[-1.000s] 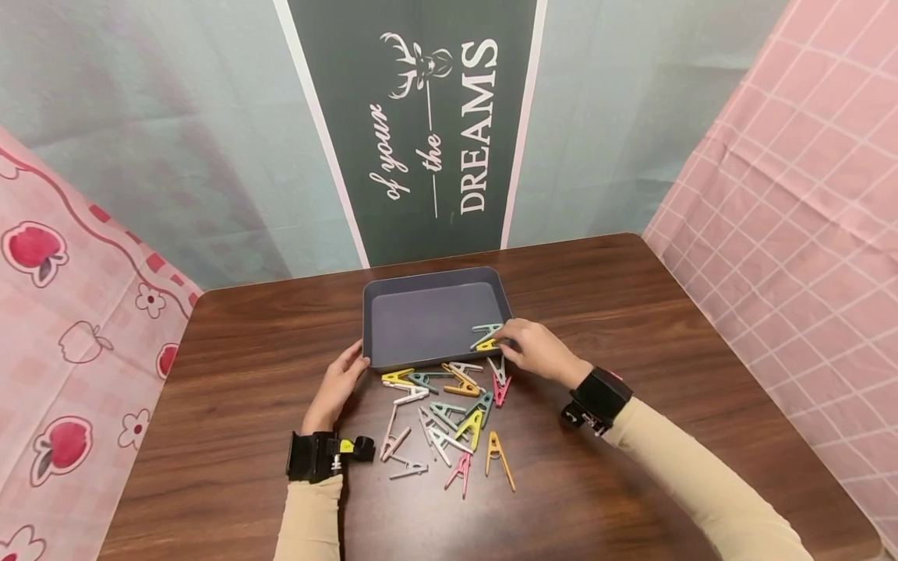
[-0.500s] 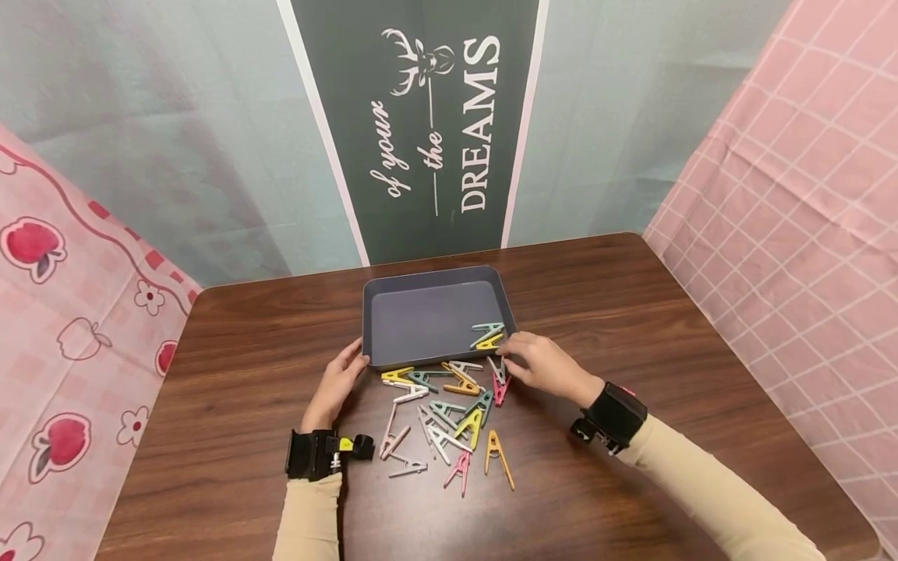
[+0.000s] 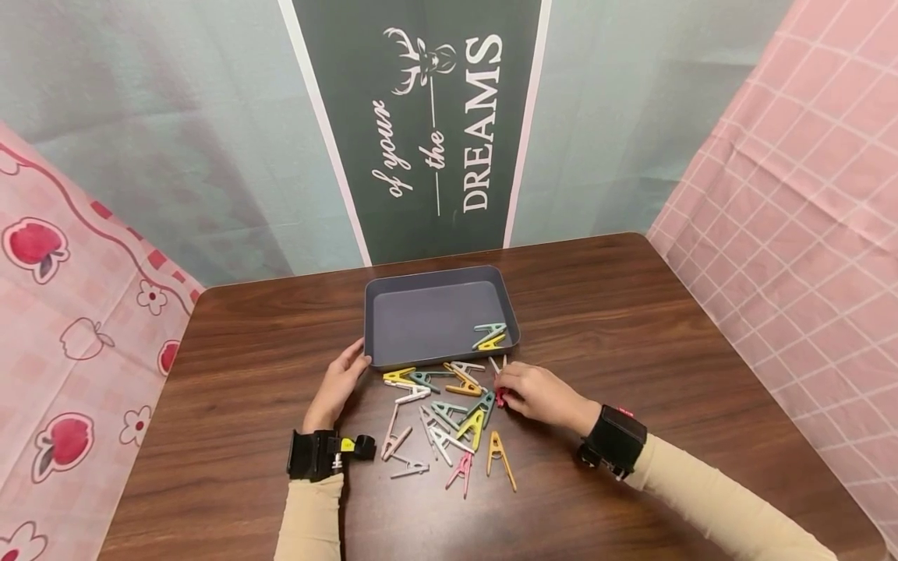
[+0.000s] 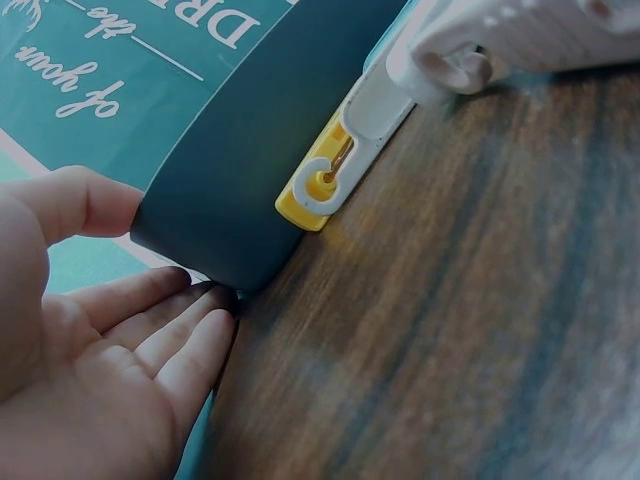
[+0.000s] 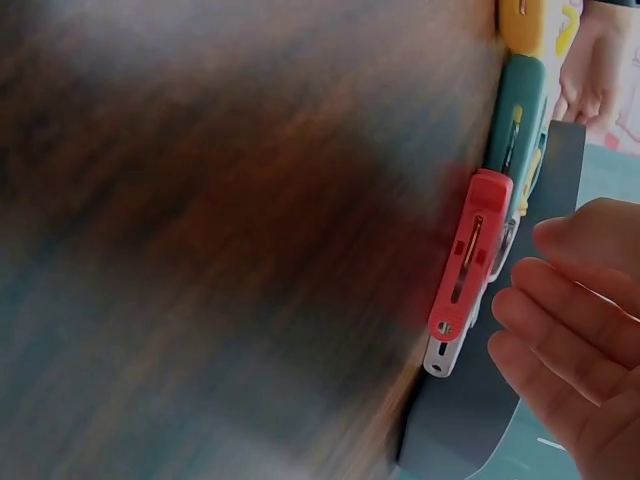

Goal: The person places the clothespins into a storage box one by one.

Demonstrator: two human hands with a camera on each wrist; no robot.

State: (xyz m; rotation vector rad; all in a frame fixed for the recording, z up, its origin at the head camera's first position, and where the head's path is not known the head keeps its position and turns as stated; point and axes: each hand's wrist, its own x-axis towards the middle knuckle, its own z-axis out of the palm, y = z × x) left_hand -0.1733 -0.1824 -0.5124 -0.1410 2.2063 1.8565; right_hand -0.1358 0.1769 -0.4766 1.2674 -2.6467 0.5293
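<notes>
My left hand (image 3: 337, 387) holds the near left corner of a dark grey tray (image 3: 428, 315). In the left wrist view its thumb touches the rim and the other fingers meet the lower edge. My right hand (image 3: 543, 395) hovers at the tray's near right corner, over a pink clothespin (image 5: 472, 255) and a grey clothespin (image 5: 440, 355) beside it. The right wrist view shows its fingers loosely bent, apart from both. Inside the tray lie a mint clothespin (image 3: 489, 330) and a yellow clothespin (image 3: 492, 342).
Several more clothespins lie loosely in front of the tray on the brown wooden table (image 3: 596, 296), among them a white clothespin (image 3: 449, 444) and an orange clothespin (image 3: 500, 460). Printed curtains hang behind the table and along both sides.
My right hand has left the yellow clothespin in the tray and moved toward me, over the rim, to the pink and grey clothespins. My left hand stays at the corner.
</notes>
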